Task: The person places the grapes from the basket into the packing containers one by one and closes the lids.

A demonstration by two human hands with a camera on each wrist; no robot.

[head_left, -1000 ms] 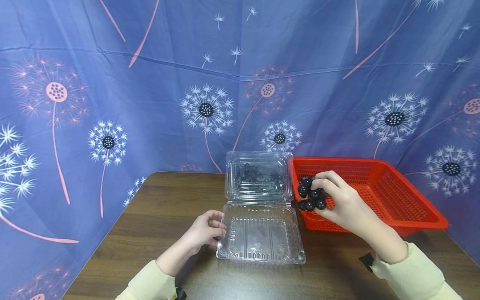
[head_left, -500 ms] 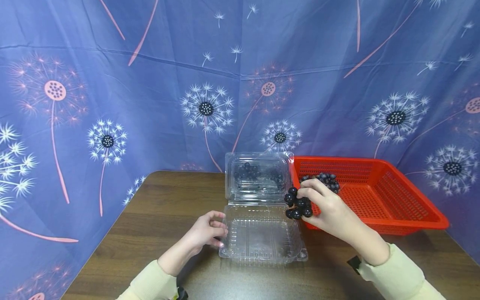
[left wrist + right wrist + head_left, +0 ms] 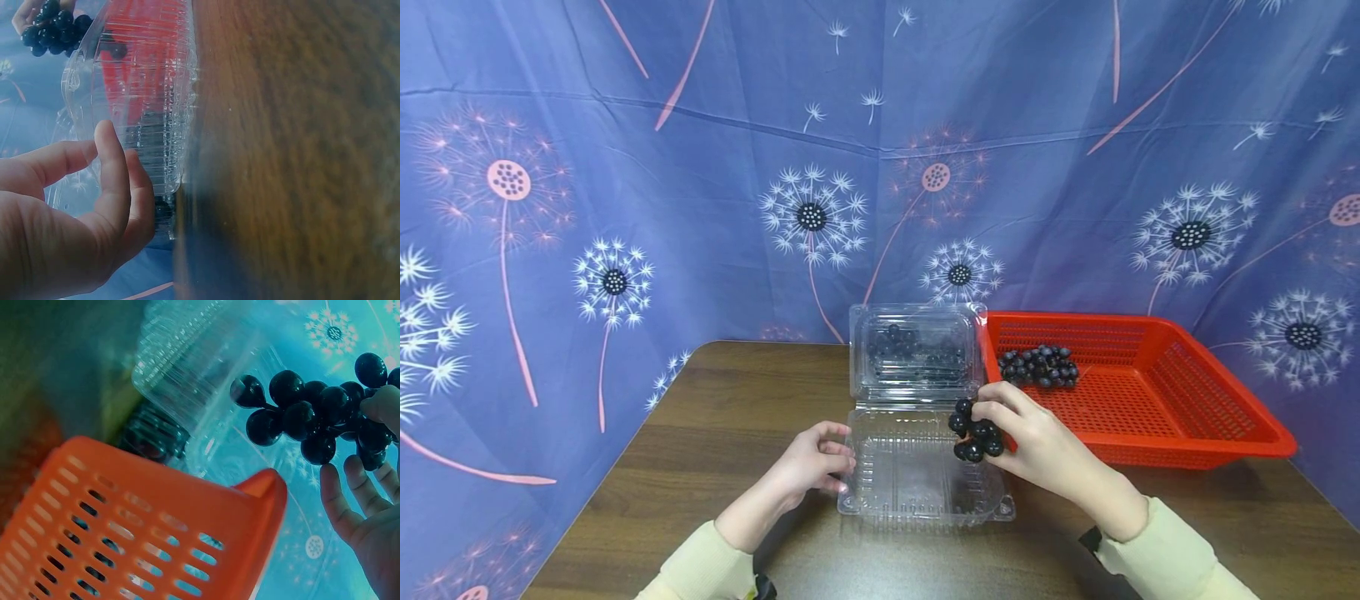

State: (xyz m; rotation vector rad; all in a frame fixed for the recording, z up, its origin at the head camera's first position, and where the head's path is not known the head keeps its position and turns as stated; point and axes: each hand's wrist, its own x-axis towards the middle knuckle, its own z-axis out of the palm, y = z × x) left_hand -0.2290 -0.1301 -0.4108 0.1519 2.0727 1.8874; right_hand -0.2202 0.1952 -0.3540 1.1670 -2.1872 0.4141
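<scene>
Our right fingers [image 3: 997,412] pinch grapes [image 3: 981,429]; slackness could drop them onto the container [image 3: 917,483] below. Our left fingers [image 3: 114,172], spread, touch it.

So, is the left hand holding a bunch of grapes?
No, the right hand holds a bunch of grapes, while the left hand is at the clear box.

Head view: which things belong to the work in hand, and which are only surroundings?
Likely part of the job:
bunch of dark grapes, held by the right hand
open clear container, left hand at its side
red basket, with other grapes in it

Likely just around:
wooden table
patterned curtain
dark round things seen through the container's upper half; role unclear
</scene>
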